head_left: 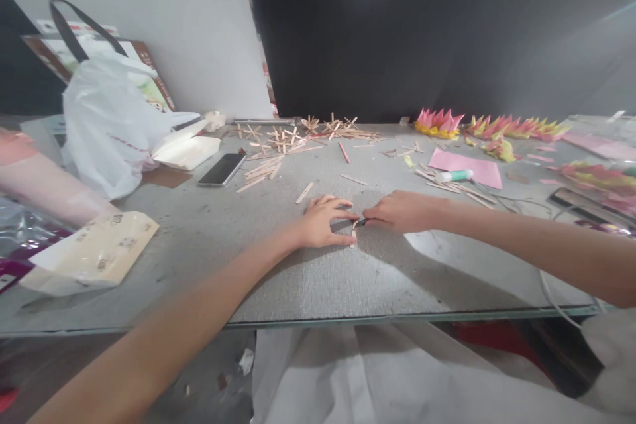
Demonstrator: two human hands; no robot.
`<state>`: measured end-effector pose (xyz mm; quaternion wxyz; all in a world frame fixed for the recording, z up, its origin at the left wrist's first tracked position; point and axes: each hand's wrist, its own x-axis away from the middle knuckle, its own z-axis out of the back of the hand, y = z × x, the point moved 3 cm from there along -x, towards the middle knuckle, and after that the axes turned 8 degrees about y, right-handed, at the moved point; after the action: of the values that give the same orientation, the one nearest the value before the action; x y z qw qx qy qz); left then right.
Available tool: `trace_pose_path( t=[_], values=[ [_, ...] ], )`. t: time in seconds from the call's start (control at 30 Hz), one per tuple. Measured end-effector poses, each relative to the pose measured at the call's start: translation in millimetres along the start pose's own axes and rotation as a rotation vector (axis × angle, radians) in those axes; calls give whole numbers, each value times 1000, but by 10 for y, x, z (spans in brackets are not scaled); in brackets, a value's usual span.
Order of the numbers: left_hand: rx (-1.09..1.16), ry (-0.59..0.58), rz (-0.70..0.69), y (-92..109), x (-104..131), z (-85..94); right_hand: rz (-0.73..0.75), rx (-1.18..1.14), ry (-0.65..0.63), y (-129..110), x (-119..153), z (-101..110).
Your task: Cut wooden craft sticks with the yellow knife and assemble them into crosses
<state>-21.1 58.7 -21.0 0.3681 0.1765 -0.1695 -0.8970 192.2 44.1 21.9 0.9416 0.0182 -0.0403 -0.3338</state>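
Note:
My left hand (325, 222) is closed, its thumb and fingertips pinching a small wooden craft stick (353, 236) at the tabletop. My right hand (392, 211) comes in from the right, its fingers wrapped round a small dark tool (362, 222). The tool's tip meets the upper end of the stick, beside my left fingertips. Most of the tool is hidden in my right hand, so its kind cannot be made out. A single loose craft stick (305, 193) lies just beyond my left hand.
Craft stick pieces (283, 139) are heaped at the back. A phone (222, 169), a plastic bag (106, 119) and a paper tray (94, 255) stand left. Right are pink-and-yellow paper flowers (438, 123), pink paper (467, 167), a glue stick (454, 175) and a white cable (549, 291).

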Motion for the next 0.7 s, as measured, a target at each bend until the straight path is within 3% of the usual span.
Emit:
trace_pose_path(
  t=[0.33, 0.7],
  values=[
    [7, -11, 4, 2, -3, 3, 29, 113, -22, -70, -38, 67],
    [-23, 19, -11, -37, -22, -33, 77, 244, -242, -259, -348, 306]
  ],
)
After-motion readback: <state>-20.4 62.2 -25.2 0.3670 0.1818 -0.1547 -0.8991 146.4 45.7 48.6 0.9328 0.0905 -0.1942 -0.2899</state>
